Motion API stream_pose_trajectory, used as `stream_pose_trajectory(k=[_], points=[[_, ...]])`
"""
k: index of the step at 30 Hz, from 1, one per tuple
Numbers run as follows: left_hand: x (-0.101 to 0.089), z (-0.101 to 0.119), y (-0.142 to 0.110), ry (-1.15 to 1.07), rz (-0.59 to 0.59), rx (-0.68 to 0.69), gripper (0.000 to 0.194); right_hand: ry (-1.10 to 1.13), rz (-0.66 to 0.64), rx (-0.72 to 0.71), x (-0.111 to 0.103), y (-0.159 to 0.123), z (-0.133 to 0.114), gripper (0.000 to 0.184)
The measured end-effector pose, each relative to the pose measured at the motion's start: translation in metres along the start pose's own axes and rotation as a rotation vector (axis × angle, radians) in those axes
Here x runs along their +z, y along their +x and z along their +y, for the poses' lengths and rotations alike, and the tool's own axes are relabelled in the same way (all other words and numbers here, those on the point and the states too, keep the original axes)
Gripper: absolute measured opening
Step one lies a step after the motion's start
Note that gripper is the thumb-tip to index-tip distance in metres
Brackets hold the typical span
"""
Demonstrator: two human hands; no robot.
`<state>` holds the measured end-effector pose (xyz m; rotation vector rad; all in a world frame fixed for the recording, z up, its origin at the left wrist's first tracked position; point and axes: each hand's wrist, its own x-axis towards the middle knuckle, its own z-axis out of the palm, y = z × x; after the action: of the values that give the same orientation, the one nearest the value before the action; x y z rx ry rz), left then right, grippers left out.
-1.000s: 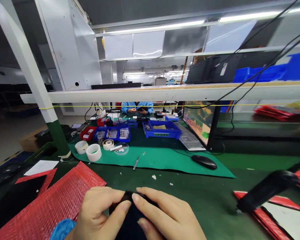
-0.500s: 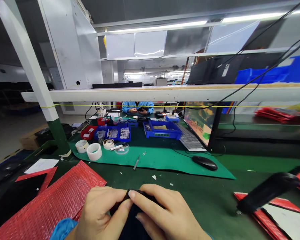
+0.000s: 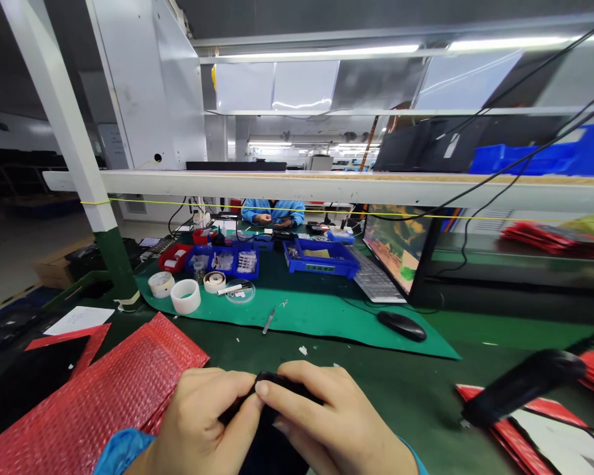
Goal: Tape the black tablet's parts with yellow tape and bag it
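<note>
Close to my body, my left hand point(image 3: 205, 415) and my right hand point(image 3: 327, 412) meet at the top edge of a flat black thing point(image 3: 272, 445). Both hands are closed on it, thumbs and forefingers pinching its rim almost tip to tip. Its kind I cannot make out, since the fingers cover much of it and its lower part runs out of the picture. Left of my left hand lies a red bubble-wrap bag point(image 3: 113, 382). Beyond the hands, tweezers point(image 3: 269, 320) rest on the green mat point(image 3: 317, 323).
Tape rolls point(image 3: 185, 297) and blue bins point(image 3: 222, 260) stand at the back left. A blue tray point(image 3: 321, 258), a monitor point(image 3: 393, 247) and a mouse point(image 3: 401, 326) are further right. A black tool-like object point(image 3: 525, 386) juts in at right. A person point(image 3: 273, 211) sits opposite.
The view has tilted slightly. My hands keep the same pinch on the black thing, with only small finger shifts.
</note>
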<state>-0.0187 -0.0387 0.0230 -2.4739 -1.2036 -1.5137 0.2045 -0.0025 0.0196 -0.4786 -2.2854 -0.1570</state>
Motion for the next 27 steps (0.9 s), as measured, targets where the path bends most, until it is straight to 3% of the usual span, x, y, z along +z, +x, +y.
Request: stream_pose_trajectory(k=[12,27], points=[[0.0025,0.0028,0.0081,0.026,0.063,0.142,0.023,-0.026,0.051,-0.046,0.0035,-0.0020,0.0058,0.028],[0.0057,-0.0047,0.0015,-0.018,0.056,0.133,0.015,0.098,0.071,-0.047,0.0028,-0.0016,0.0102,0.034]])
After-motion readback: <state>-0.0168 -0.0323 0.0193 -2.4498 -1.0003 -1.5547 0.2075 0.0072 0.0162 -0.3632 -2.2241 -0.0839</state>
